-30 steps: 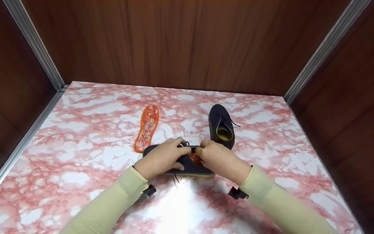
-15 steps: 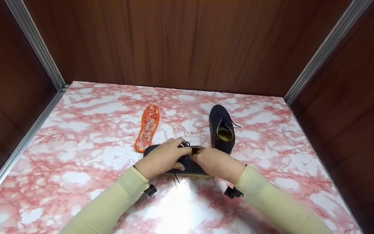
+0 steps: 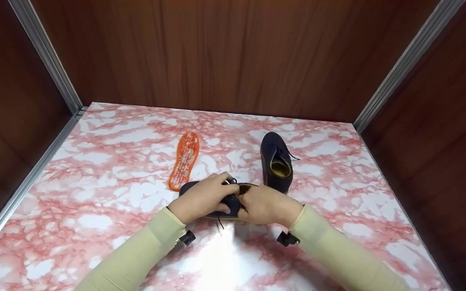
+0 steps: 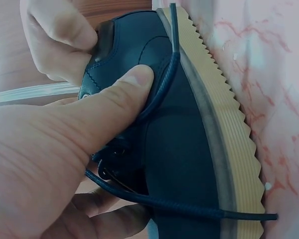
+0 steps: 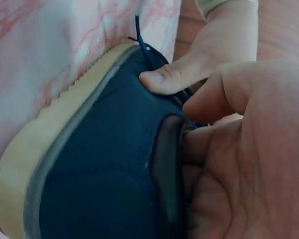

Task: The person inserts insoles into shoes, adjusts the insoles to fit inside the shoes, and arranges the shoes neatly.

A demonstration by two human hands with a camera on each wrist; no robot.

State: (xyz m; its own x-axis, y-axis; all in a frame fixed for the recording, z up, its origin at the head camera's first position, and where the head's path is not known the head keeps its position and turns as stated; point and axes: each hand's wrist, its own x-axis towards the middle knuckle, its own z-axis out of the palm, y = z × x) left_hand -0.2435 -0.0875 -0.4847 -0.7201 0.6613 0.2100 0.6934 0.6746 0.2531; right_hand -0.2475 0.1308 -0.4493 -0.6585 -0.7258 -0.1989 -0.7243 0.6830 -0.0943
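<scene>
A dark navy lace-up shoe (image 3: 233,202) with a pale ridged sole lies sideways before me, toe to the left. My left hand (image 3: 204,196) grips its front over the laces, thumb (image 4: 139,77) on the near side and fingers across the far side. The fingers of my right hand (image 3: 267,204) reach into the shoe's opening; their tips are hidden there. In the right wrist view, the right thumb (image 5: 207,102) is bent close to the lacing, by the padded collar (image 5: 167,169). Whether the right fingers hold anything inside cannot be seen.
An orange patterned insole (image 3: 184,161) lies flat beyond the shoe's toe. A second navy shoe (image 3: 271,143) with a yellow lining stands behind my right hand, toe away from me. Wood-look panels (image 3: 233,56) enclose the marbled red-and-white table (image 3: 107,169) at the back and sides.
My right hand has moved from the collar's rim deeper into the shoe, slightly left and nearer me. Orange seen inside the opening earlier is now covered. The left hand has kept its grip.
</scene>
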